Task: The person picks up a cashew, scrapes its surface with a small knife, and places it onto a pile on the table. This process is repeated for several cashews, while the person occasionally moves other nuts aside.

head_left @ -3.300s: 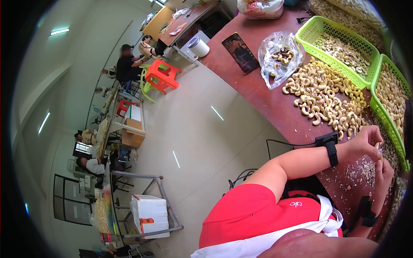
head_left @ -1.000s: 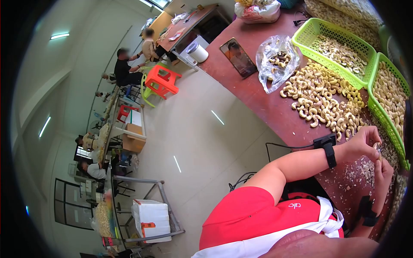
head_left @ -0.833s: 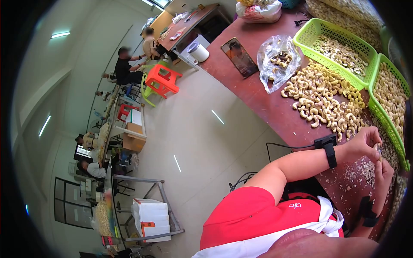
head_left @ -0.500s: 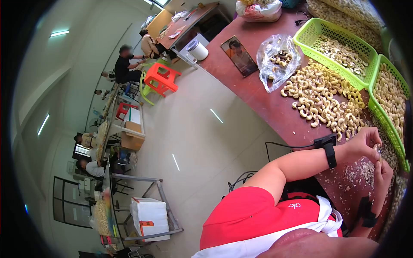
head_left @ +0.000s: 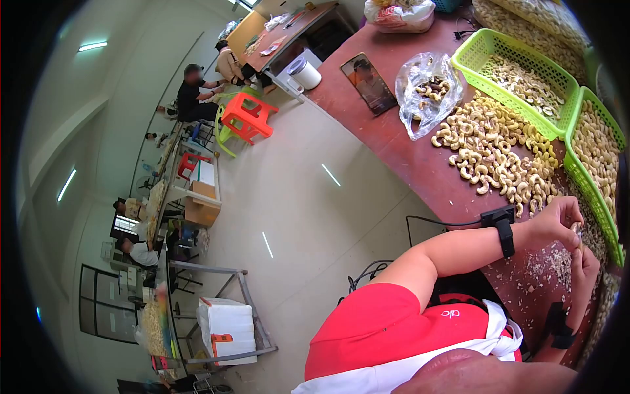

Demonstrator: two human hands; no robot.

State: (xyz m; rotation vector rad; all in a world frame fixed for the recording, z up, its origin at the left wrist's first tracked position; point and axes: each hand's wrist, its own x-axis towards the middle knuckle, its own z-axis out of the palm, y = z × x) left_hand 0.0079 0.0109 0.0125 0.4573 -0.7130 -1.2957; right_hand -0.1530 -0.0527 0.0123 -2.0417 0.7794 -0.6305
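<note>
My left hand (head_left: 555, 220) is closed in a pinch, with the thumb and fingers round a small cashew nut (head_left: 576, 230). Close below it in the head view, my right hand (head_left: 584, 268) is closed too, its fingertips meeting at the same nut. Fingers partly cover the nut. Skin flakes (head_left: 554, 261) lie on the red-brown table beneath both hands. Beside my left hand spreads a pile of whole cashew nuts (head_left: 492, 148). A green basket of pale cashews (head_left: 587, 178) stands along the right, near both hands.
Another green basket (head_left: 482, 77) holds cashew pieces. A plastic bag with dark nuts (head_left: 430, 88) and a phone (head_left: 369, 84) lie on the table. A black box on a cable (head_left: 497, 215) sits beside my left wrist. A red stool (head_left: 249, 117) and several people are farther away.
The view has shifted slightly. Both hands stay together at the nut, with only small finger movement. In the background, a seated person in dark clothes has moved their head a little.
</note>
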